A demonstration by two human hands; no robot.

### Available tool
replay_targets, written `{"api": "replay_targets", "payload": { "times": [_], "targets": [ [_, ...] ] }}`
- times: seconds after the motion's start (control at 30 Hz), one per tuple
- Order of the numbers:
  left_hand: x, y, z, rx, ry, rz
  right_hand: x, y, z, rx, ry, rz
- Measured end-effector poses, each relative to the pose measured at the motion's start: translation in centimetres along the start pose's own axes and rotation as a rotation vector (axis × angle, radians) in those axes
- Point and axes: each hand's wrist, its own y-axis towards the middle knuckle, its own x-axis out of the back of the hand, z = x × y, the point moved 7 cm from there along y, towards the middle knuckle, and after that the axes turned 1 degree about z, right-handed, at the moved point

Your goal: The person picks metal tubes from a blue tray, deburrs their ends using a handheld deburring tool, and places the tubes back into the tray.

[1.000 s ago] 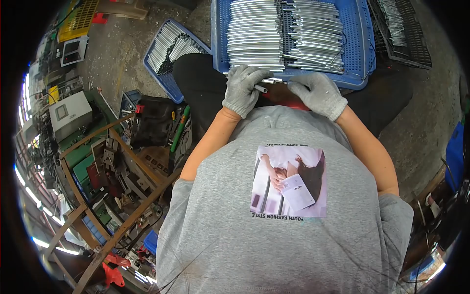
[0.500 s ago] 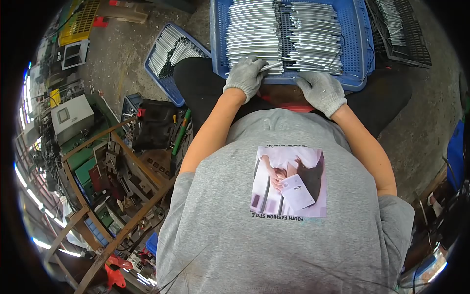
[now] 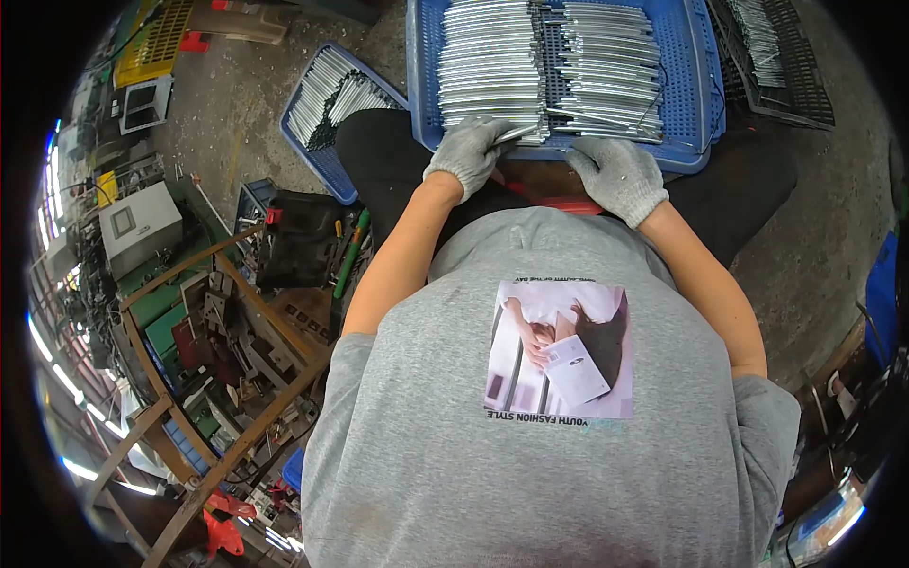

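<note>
My left hand (image 3: 469, 156), in a grey knit glove, is closed on the end of a thin metal rod (image 3: 517, 133). That rod points right, over the near edge of a large blue plastic basket (image 3: 684, 123). Inside the basket, shiny metal rods (image 3: 488, 57) lie stacked in two columns. My right hand (image 3: 620, 178), also gloved, is at the basket's near rim with its thumb apart from the fingers. I see nothing held in it, though its fingertips are partly hidden.
A smaller blue basket (image 3: 331, 170) of rods stands on the floor to the left. At the upper right is a dark crate (image 3: 805, 95) with more rods. A wooden frame (image 3: 241, 445), a black case (image 3: 301, 237) and a green tube-like object (image 3: 351, 254) lie left.
My left hand has drawn slightly back toward me and left, the rod still in its fingers. My right hand has shifted a little left at the rim.
</note>
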Motion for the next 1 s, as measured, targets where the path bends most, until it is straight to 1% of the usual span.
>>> {"api": "replay_targets", "payload": {
  "times": [0.07, 0.3, 0.43, 0.47, 0.6, 0.67, 0.7, 0.77, 0.8, 0.87, 0.97, 1.0],
  "targets": [
    [0.6, -0.8, -1.2, -0.164, 0.138, -0.092, -0.1, 0.0, 0.1, 0.014, -0.001, -0.004],
    [1.2, -1.4, -1.2, -0.165, 0.176, -0.095, 0.9, -0.6, 1.4, 0.079, 0.009, -0.070],
    [2.1, -2.1, -2.0, -0.186, 0.004, -0.127, 2.0, -1.0, 2.5, 0.138, 0.035, -0.144],
    [2.4, -2.2, -2.3, -0.206, -0.052, -0.151, 2.0, -1.0, 2.6, 0.138, 0.037, -0.143],
    [2.8, -2.5, -2.6, -0.231, -0.030, -0.168, 1.9, -1.1, 2.9, 0.175, 0.027, -0.124],
    [2.7, -2.7, -3.3, -0.203, -0.043, -0.084, 1.9, -1.0, 2.9, 0.196, 0.015, -0.124],
    [2.5, -2.6, -3.0, -0.202, -0.043, -0.083, 1.9, -1.0, 3.0, 0.203, 0.013, -0.132],
    [1.8, -2.4, -2.4, -0.191, -0.154, -0.064, 2.0, -0.9, 3.1, 0.211, 0.010, -0.140],
    [1.9, -2.5, -2.6, -0.191, -0.154, -0.064, 2.1, -0.7, 3.0, 0.181, 0.007, -0.121],
    [2.3, -3.0, -3.4, -0.216, -0.056, -0.140, 1.9, -0.6, 2.7, 0.150, 0.003, -0.102],
    [2.4, -3.4, -3.7, -0.219, -0.021, -0.206, 1.1, -0.7, 2.5, 0.145, -0.027, -0.066],
    [2.4, -3.6, -3.8, -0.218, -0.022, -0.207, 0.9, -1.0, 2.8, 0.154, -0.015, -0.023]
  ]
}}
